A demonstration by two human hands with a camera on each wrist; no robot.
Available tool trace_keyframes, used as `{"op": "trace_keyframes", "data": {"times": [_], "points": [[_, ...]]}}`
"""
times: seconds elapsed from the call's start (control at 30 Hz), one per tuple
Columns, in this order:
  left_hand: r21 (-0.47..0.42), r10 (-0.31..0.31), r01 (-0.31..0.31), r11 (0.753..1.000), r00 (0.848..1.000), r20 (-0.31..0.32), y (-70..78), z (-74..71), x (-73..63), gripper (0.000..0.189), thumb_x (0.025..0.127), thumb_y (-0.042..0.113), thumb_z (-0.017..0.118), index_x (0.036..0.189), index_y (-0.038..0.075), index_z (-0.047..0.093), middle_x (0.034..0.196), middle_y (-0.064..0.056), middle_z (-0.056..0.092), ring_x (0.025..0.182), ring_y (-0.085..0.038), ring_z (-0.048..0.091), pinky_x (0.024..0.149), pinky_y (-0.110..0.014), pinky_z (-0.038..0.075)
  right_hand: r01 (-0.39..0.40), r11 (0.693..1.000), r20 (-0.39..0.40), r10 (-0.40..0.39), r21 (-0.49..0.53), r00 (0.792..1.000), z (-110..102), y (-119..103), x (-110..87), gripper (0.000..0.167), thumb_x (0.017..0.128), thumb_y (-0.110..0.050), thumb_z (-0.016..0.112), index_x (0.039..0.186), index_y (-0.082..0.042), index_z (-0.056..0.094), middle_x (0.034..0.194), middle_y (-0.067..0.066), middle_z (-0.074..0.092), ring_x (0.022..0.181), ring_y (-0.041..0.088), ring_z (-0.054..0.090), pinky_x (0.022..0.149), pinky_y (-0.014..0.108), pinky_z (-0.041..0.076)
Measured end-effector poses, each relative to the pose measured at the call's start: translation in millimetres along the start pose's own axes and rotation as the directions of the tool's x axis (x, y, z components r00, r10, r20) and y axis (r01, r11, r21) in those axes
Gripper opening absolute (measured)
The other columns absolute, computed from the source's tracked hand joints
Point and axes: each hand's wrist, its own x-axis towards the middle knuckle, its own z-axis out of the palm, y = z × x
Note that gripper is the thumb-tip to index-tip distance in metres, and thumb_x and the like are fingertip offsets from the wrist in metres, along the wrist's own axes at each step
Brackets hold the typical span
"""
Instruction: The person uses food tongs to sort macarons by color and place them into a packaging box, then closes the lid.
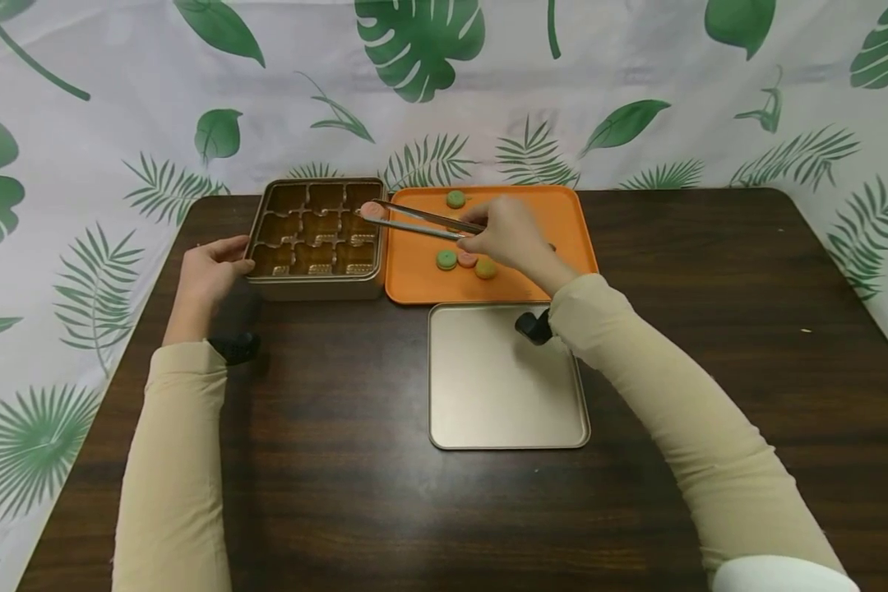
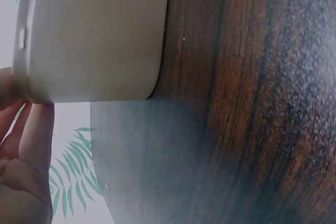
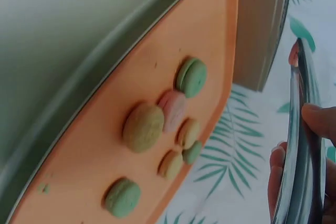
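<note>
One pink macaron point(image 1: 372, 211), presumably light, crisp-shelled and easily crushed, best held lightly at its sides, sits between the tips of metal tongs point(image 1: 425, 229) gripped by the right hand point(image 1: 513, 233), above the right side of the tin box point(image 1: 318, 290), whose left edge the left hand point(image 1: 210, 270) grasps.

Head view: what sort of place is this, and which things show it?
Probably a staged tabletop workspace: a leaf-print backdrop behind a dark table, with macarons on an orange tray.

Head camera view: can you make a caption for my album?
The right hand holds a pink macaron in metal tongs near the divided box, while the left hand touches its side.
</note>
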Motion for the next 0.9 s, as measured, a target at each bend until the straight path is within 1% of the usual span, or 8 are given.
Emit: {"op": "trace_keyframes", "data": {"times": [0.17, 0.33, 0.6, 0.77, 0.9], "points": [[0.001, 0.006, -0.006, 1.0, 1.0, 0.001, -1.1, 0.3, -1.4, 0.05, 0.097, 0.008, 0.049, 0.145, 0.005, 0.039, 0.144, -0.024, 0.045, 0.133, -0.032, 0.042, 0.112, -0.044, 0.036, -0.016, 1.0, 0.007, 0.016, -0.001, 1.0, 8.1, -4.7, 3.8, 0.04, 0.085, -0.021, 0.071, 0.123, -0.007, 0.066, 0.12, 0.011, 0.068, 0.107, 0.024, 0.063, 0.091, 0.037, 0.052], [0.001, 0.01, -0.01, 1.0, 1.0, -0.002, -1.5, 0.5, -1.2, 0.049, 0.097, 0.009, 0.049, 0.145, 0.005, 0.039, 0.144, -0.023, 0.046, 0.132, -0.031, 0.044, 0.112, -0.042, 0.037, -0.012, 1.0, 0.008, 0.013, -0.016, 1.0, 11.7, -5.4, 5.6, 0.039, 0.085, -0.021, 0.071, 0.122, -0.007, 0.066, 0.12, 0.01, 0.068, 0.103, 0.024, 0.064, 0.088, 0.037, 0.053], [0.005, 0.01, -0.01, 1.0, 1.0, -0.004, -1.4, 0.7, -0.5, 0.05, 0.096, 0.008, 0.051, 0.145, 0.005, 0.04, 0.143, -0.023, 0.046, 0.132, -0.032, 0.044, 0.112, -0.043, 0.036, -0.024, 1.0, 0.024, 0.024, -0.016, 0.999, 16.8, -4.0, 7.1, 0.043, 0.086, -0.021, 0.072, 0.126, -0.008, 0.064, 0.123, 0.01, 0.067, 0.11, 0.024, 0.062, 0.093, 0.038, 0.051], [0.013, 0.018, -0.018, 1.0, 1.0, -0.003, -2.3, 0.4, -0.3, 0.05, 0.096, 0.008, 0.051, 0.145, 0.004, 0.04, 0.143, -0.024, 0.047, 0.131, -0.031, 0.045, 0.111, -0.043, 0.037, -0.043, 0.999, 0.044, 0.042, 0.012, 0.998, 17.9, -2.0, 6.6, 0.047, 0.085, -0.021, 0.072, 0.129, -0.008, 0.06, 0.127, 0.01, 0.065, 0.112, 0.024, 0.06, 0.095, 0.037, 0.05], [0.016, 0.024, -0.024, 1.0, 1.0, -0.004, -3.4, 0.6, 0.1, 0.05, 0.096, 0.009, 0.05, 0.145, 0.005, 0.04, 0.142, -0.024, 0.047, 0.129, -0.03, 0.045, 0.111, -0.042, 0.038, -0.045, 0.998, 0.059, 0.042, 0.042, 0.997, 14.4, 1.5, 3.9, 0.049, 0.086, -0.021, 0.071, 0.132, -0.007, 0.058, 0.129, 0.011, 0.062, 0.113, 0.024, 0.058, 0.096, 0.039, 0.049]]}}
